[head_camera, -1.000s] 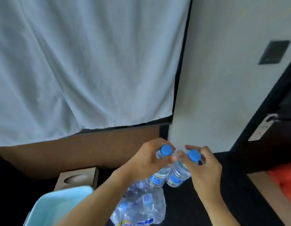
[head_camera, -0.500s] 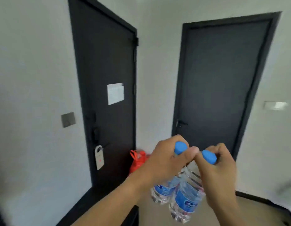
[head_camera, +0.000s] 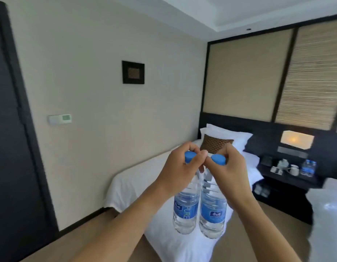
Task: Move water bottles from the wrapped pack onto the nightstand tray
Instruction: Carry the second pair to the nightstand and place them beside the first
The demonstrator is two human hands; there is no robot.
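Head view: two water bottles are carried mid-air, one per hand, well apart from the nightstand (head_camera: 288,184). The left hand (head_camera: 180,170) is closed around the neck of the left bottle (head_camera: 185,207), blue cap showing above the fingers. The right hand (head_camera: 229,168) is closed around the neck of the right bottle (head_camera: 213,210), blue cap likewise exposed. Both bottles hang roughly upright, bodies just beside each other, possibly touching; thumbs meet between the caps.

Step judged: transport, bottles already out of the wrapped pack, which is not in view. Placement not yet done.

Next move, as judged: the bottles are to be brought rightward past the near bed (head_camera: 145,178) to the nightstand and set down upright on its top, near the front edge where bare space is seen. Care is called for around the items already there. A tray is not clearly made out; the surface is dark and blurred.

Counts: bottles in hands, two. One further bottle (head_camera: 308,167) is seen at the right edge of the nightstand top. Cups (head_camera: 293,169), two white ones as far as can be told, plus a small white pot-like item behind. Beds, two, the second only partly seen at the frame's right. Pillows on the near bed: two white, one brown patterned.
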